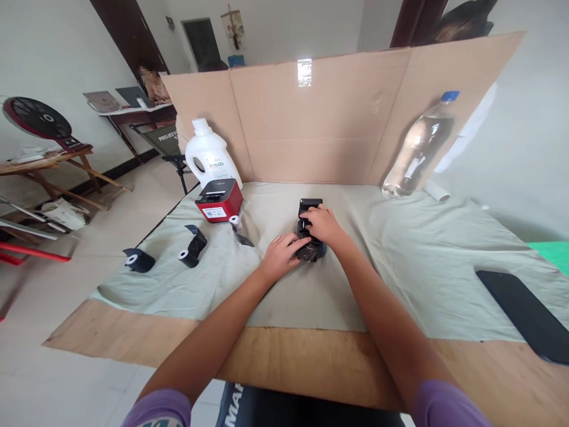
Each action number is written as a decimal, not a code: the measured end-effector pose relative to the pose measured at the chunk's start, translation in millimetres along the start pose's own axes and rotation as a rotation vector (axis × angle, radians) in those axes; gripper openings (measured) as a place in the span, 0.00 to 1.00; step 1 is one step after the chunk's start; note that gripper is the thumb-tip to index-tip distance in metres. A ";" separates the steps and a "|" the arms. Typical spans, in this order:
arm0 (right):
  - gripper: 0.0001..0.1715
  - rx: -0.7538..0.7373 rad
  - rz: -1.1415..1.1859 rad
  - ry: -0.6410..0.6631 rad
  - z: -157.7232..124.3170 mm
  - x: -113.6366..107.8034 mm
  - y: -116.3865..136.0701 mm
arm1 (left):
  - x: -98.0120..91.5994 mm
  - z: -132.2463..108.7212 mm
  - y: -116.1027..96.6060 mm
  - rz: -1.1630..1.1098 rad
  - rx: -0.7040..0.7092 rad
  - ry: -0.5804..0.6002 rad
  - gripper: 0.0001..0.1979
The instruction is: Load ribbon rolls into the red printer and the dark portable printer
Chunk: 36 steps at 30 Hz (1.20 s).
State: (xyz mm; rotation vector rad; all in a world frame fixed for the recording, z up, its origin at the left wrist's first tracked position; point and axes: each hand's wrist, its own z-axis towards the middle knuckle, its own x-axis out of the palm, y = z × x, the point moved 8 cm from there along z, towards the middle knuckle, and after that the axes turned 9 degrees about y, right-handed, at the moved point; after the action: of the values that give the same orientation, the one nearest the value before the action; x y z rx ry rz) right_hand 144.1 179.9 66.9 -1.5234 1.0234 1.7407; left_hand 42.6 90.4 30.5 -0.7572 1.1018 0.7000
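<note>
At the middle of the cloth lies a small black device (316,249) with a raised flap, which looks like a portable printer. My left hand (281,256) grips its near left side, thumb and fingers reaching over the dark, shiny front part. From the right, my right hand (323,224) bends its fingers into the middle of the device, below the flap. My fingers cover much of its inside, so what they pinch there is hidden. Left of my hands, a paper roll with a dark loose end (242,236) lies on the cloth.
Two black paper rolls (141,261) (192,252) lie at the left. Behind them stand a red and black printer (220,200) and a white jug (211,151). A clear bottle (420,151) leans on the cardboard screen (311,130). A phone (524,311) lies at the right.
</note>
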 end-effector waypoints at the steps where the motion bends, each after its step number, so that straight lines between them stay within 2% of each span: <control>1: 0.20 0.013 0.024 -0.021 0.1 -3.0 -2.5 | -0.2 0.0 -0.1 0.005 0.003 -0.005 0.23; 4: 0.15 0.072 0.119 -0.223 -2.3 -20.4 -16.6 | 0.1 0.4 -0.2 0.037 0.009 -0.024 0.21; 6: 0.18 0.106 0.176 -0.373 -4.8 -28.6 -28.6 | 1.5 1.1 -0.3 0.072 0.011 -0.031 0.20; 8: 0.22 0.098 0.243 -0.415 -2.4 -26.8 -38.2 | 2.7 1.5 -1.0 0.104 0.011 -0.042 0.19; 11: 0.20 0.041 0.362 -0.381 4.2 -19.9 -46.9 | 3.5 2.0 -2.7 0.127 0.005 -0.059 0.18; 14: 0.14 -0.050 0.430 -0.368 0.3 -23.9 -45.9 | 3.1 2.6 -3.4 0.121 -0.015 -0.064 0.19; 18: 0.11 -0.176 0.471 -0.270 -21.1 -25.9 -33.1 | 1.4 3.4 -4.4 0.098 -0.025 -0.068 0.20; 22: 0.07 -0.228 0.523 -0.186 -42.0 -11.3 -27.1 | -0.3 2.8 -5.5 0.080 -0.016 -0.072 0.20; 25: 0.09 -0.170 0.619 -0.220 -44.9 1.6 -35.7 | -1.2 1.7 -4.8 0.056 -0.015 -0.062 0.19; 29: 0.24 0.020 0.811 -0.233 -37.9 23.5 -53.4 | -7.3 -1.0 -0.7 -0.045 -0.018 -0.111 0.25; 32: 0.33 0.146 1.018 -0.189 -35.0 41.1 -60.9 | -8.5 -1.9 5.7 -0.204 -0.028 -0.130 0.29; 36: 0.36 0.184 1.214 -0.118 -34.7 52.8 -57.0 | -2.6 -0.2 16.8 -0.385 -0.096 -0.094 0.20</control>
State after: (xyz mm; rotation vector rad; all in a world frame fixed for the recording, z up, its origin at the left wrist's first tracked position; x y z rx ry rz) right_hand 201.6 177.5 4.2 -0.6088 2.2225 2.2998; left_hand 28.2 99.4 29.8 -0.9767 0.8103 0.4577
